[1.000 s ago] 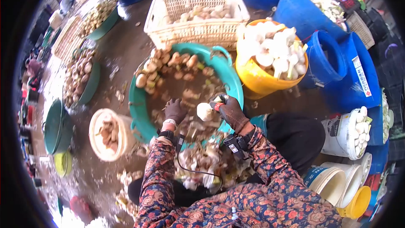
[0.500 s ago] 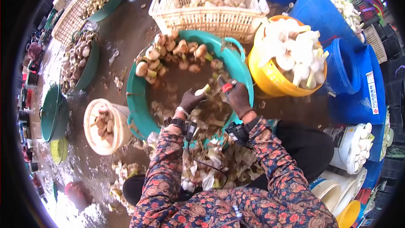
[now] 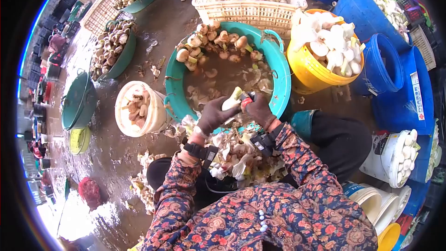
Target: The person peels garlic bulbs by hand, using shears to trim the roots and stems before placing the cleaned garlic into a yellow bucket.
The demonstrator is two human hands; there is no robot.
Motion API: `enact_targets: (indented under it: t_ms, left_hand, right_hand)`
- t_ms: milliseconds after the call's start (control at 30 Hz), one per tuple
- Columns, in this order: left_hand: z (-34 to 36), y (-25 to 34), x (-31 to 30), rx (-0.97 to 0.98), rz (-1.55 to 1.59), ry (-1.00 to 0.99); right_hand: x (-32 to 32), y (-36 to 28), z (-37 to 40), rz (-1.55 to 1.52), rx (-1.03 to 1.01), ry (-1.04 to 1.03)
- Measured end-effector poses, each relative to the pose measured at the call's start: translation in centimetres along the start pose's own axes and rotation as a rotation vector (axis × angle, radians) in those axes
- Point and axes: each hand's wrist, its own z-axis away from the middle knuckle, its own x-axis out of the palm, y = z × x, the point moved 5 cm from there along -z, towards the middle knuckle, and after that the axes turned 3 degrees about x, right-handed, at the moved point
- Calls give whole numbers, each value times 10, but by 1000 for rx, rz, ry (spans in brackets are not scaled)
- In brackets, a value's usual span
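My gloved left hand is closed around a pale garlic bulb, whose stem end points up and right. Touching or nearly touching the bulb is my gloved right hand, closed on a small red-handled tool; its blade is hard to make out. Both hands are over the near part of a teal tub. Unpeeled garlic bulbs lie along the tub's far side, with murky water and loose skins nearer me.
A yellow bucket heaped with white garlic stands right of the tub. Behind is a cream crate; at left, a white bucket. Peeled skins lie before me. Blue containers line the right.
My hands have come closer together, with the bulb now raised upright between them. The whole view has shifted, so the tub and buckets appear higher and further right.
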Motion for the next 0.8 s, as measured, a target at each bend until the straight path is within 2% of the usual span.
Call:
enact_targets:
  t_ms: [33,67,133,167,200,267,300,333,400,433,467,533,567,600,633,667,700,733,767,800]
  left_hand:
    - [6,-2,-3,-77,172,-70]
    - [10,-3,-4,-152,344,-142]
    - [18,0,0,-182,403,-112]
    - [24,0,7,-222,468,-80]
    - [23,-1,14,-34,494,71]
    - [28,6,30,103,570,97]
    - [29,2,27,139,270,-12]
    - [29,-4,28,85,278,-37]
    - [39,9,8,228,-248,286]
    - [42,24,3,240,-246,257]
    - [43,23,3,261,-185,182]
    - [41,8,7,103,42,-9]
    - [43,6,7,102,41,-7]
    - [47,9,5,88,-96,22]
    - [50,11,5,74,-232,48]
    - [51,5,9,69,-230,45]
    - [51,-7,9,-91,72,132]
    - [52,-20,11,-250,375,218]
    - [53,-28,9,-307,640,227]
    - [55,-31,5,-216,719,222]
  right_hand:
    - [-2,-1,4,-152,83,-67]
    - [-4,-6,8,-152,73,-65]
    - [-1,-7,22,-456,317,-118]
    - [7,13,19,-429,372,-87]
    - [7,-1,27,-430,372,-89]
    - [14,-30,53,-708,702,-192]
    - [34,8,37,-1064,642,-374]
    - [30,1,42,-1060,647,-375]
    - [16,-9,45,-618,544,-264]
    - [16,-1,36,-376,609,-168]
    - [17,5,37,-378,613,-173]
    - [15,-13,36,-160,307,-316]
    - [21,15,23,-96,357,-329]
    - [20,13,25,-97,359,-330]
    - [21,7,28,-145,269,-357]
    - [21,1,31,-193,181,-383]
    - [23,-4,28,-28,136,-473]
    - [18,-6,32,-27,137,-472]
    - [14,-12,39,-219,108,-518]
    - [12,-25,47,-410,78,-562]
